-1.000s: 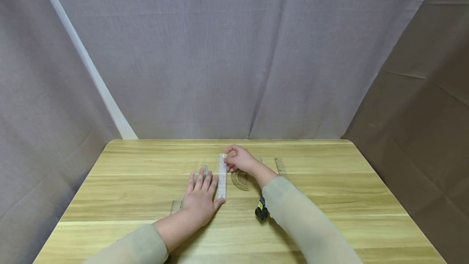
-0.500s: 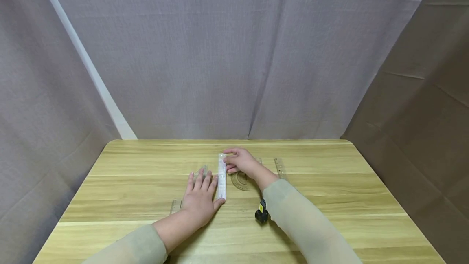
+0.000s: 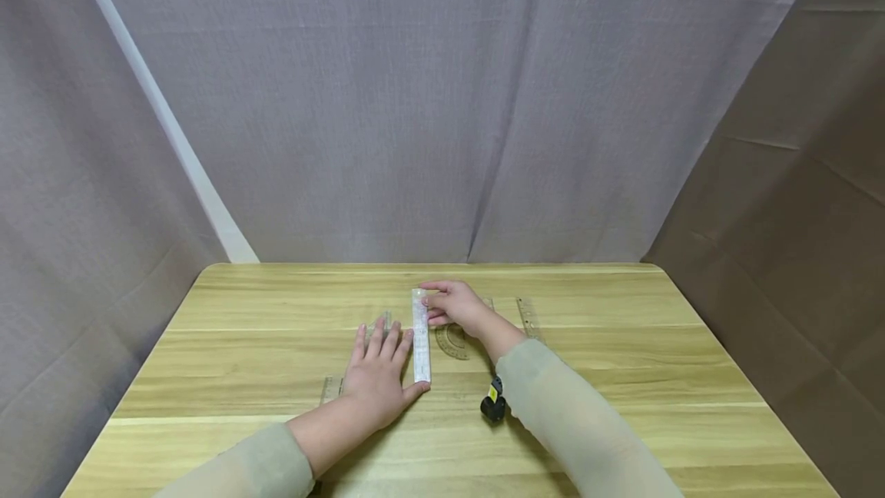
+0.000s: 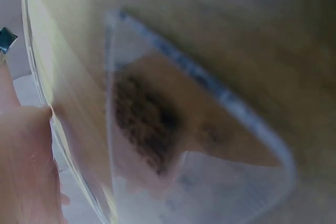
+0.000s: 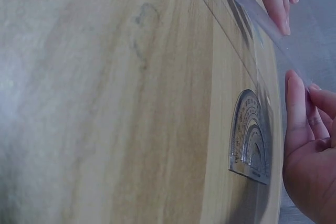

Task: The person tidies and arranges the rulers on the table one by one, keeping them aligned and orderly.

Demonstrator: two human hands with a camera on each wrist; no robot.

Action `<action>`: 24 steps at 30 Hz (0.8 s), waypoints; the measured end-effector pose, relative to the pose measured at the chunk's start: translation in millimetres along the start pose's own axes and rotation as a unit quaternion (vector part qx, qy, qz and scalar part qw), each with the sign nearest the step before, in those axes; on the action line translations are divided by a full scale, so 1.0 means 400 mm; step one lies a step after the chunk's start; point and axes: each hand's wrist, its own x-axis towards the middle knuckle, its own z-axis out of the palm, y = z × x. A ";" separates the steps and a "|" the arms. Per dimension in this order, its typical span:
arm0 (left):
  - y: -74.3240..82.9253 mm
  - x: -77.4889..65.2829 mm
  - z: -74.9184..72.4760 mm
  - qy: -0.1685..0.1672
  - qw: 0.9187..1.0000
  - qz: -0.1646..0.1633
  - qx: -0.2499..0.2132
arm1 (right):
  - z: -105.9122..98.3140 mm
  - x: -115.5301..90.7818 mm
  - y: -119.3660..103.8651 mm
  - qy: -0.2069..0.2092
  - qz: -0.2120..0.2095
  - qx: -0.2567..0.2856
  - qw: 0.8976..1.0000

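In the head view a clear ruler point(image 3: 421, 340) stands lengthwise between the two hands. My right hand point(image 3: 456, 304) pinches its far end between thumb and fingers, as the right wrist view also shows at the ruler point(image 5: 262, 22). My left hand point(image 3: 376, 375) lies with fingers straight and spread, index fingertip at the ruler's left side and thumb at its near end. A clear set square point(image 3: 380, 323) lies partly hidden under the left fingers. The left wrist view shows a clear triangular piece point(image 4: 199, 77) up close, blurred, with part of the left hand point(image 4: 26, 161) at the edge.
A clear protractor point(image 3: 452, 343) lies right of the ruler, below the right hand. Farther right is another clear ruler point(image 3: 528, 316), partly behind the sleeve. A clear scaled piece point(image 3: 330, 388) shows beside the left wrist. A black device point(image 3: 493, 403) hangs by the right cuff.
The ruler's near end has shifted slightly right, and the left thumb with it. The right fingers have settled lower along the ruler's far end.
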 end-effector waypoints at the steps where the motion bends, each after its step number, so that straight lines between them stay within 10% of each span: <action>1: 0.000 0.000 -0.001 0.000 1.000 0.000 0.000 | 0.000 0.000 0.000 -0.001 0.000 0.003 1.000; 24: -0.008 -0.023 -0.012 0.035 0.999 0.022 -0.033 | -0.013 -0.017 0.016 -0.021 -0.017 0.022 0.999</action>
